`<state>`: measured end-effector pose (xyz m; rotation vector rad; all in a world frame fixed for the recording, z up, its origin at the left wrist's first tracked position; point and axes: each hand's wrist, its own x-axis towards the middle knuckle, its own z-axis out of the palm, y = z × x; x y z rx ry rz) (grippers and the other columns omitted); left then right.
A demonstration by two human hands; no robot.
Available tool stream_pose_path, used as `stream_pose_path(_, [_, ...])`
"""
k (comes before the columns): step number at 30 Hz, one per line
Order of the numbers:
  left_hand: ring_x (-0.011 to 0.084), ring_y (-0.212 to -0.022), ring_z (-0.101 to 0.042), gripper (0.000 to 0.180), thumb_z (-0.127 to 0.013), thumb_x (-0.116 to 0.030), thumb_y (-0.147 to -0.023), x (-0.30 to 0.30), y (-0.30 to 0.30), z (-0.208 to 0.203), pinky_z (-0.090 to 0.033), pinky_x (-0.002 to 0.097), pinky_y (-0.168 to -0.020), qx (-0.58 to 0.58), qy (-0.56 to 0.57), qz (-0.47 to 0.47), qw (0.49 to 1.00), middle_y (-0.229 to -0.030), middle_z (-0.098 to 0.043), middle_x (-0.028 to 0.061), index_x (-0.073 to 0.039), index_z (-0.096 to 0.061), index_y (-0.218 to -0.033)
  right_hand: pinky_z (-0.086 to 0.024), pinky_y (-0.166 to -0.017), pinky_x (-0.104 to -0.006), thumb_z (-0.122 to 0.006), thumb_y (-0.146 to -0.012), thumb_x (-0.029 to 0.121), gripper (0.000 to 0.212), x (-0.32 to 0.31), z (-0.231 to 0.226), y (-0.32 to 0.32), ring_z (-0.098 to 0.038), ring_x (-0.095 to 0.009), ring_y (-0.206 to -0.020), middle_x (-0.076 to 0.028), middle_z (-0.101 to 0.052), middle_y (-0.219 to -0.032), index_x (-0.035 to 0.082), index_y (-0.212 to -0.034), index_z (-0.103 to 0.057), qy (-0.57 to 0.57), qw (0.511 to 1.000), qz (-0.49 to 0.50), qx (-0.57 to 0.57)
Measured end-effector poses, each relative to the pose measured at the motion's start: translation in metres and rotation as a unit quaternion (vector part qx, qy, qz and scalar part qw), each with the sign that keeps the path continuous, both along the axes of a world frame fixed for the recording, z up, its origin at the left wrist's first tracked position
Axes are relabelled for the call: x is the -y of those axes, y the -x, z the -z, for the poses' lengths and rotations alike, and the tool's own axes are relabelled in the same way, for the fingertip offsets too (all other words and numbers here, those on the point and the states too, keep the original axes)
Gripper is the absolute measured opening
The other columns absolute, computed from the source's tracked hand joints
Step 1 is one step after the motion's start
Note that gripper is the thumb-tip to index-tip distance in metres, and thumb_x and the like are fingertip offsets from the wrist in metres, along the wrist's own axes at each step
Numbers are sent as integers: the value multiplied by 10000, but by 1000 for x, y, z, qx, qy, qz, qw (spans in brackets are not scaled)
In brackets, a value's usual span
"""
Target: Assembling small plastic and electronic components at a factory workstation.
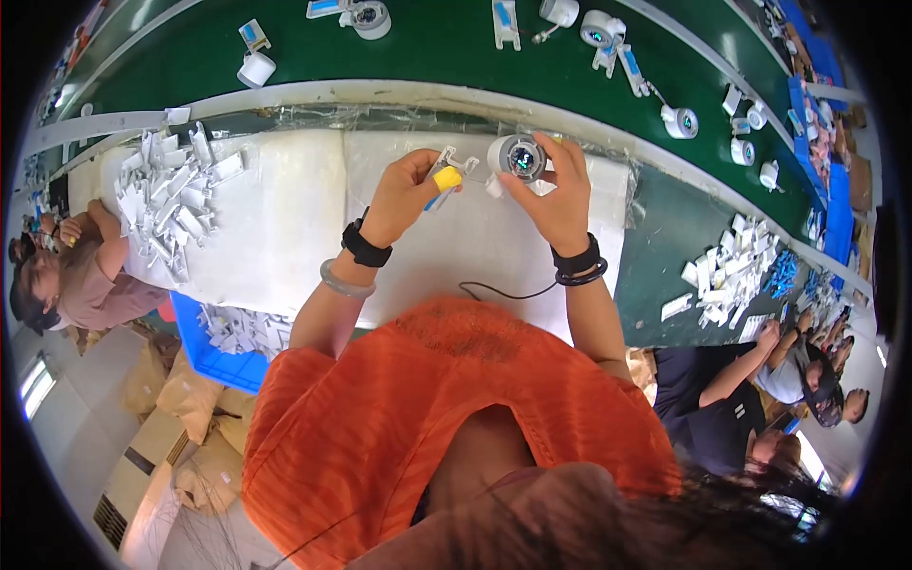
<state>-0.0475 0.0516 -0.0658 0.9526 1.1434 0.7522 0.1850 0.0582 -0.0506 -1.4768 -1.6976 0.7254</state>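
My left hand [397, 201] pinches a white plastic bracket [446, 158] with a blue part at its lower end. A yellow finger cover [446, 179] sits on the thumb. To its right, my right hand [559, 195] grips a round white device [502, 154] between thumb and fingers. The device's dark face, with small glowing marks, is turned toward me. A thin cable seems to run between bracket and device; whether it joins them I cannot tell. Both pieces are held above the white-covered bench [418, 256], close to the conveyor.
A green conveyor [437, 47] beyond the bench carries several similar devices and brackets. White brackets [171, 195] are piled at left, white parts [731, 271] and blue pieces [781, 274] at right. A blue crate [214, 361] stands at lower left. Co-workers sit on both sides.
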Motion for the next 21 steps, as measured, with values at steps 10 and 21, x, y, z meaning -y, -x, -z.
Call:
stream_pose_path(10, [73,-807,-632,210,-613,-132,-946,-88,21,31,-466,211,-689,-71,-126,-26,989,-901,-692,34,6,-609,-1104,-580,-757,-309,-851,-709,235,632,-94,8,27,-608,-253,-1002,-139,-507,-1200,25,-1235,-571,-22,999,-45,19])
stream_pose_path(21, [289,-714,-656,210,-663,-134,-804,-194,56,93,-490,366,-649,-241,-222,-179,928,-798,-668,149,-3,-640,-966,-456,-901,-450,-672,-823,170,343,-224,67,42,-573,-349,-1066,-147,-590,-1104,42,-1136,-612,-161,954,-96,236])
